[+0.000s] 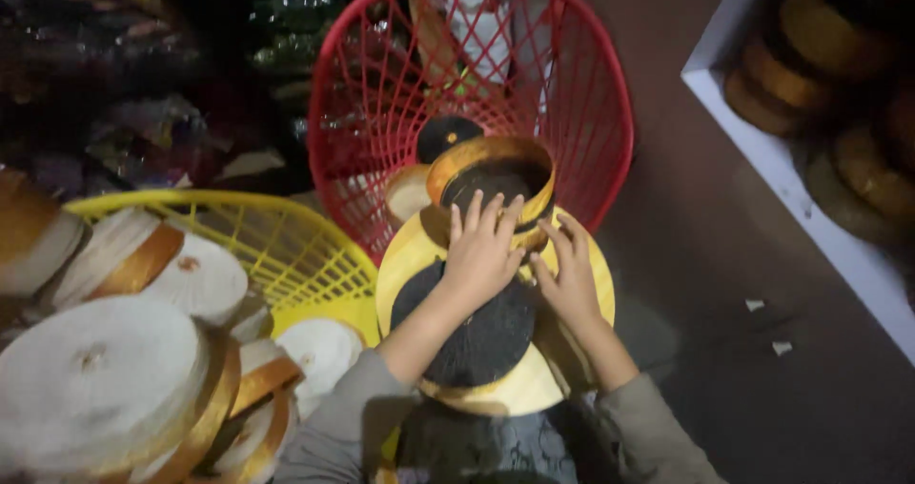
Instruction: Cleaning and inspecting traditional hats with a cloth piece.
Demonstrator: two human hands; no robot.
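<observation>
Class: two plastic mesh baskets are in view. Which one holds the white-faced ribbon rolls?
The yellow plastic mesh basket on the left; white-faced ribbon rolls lie in it, unlike the red plastic mesh basket.
</observation>
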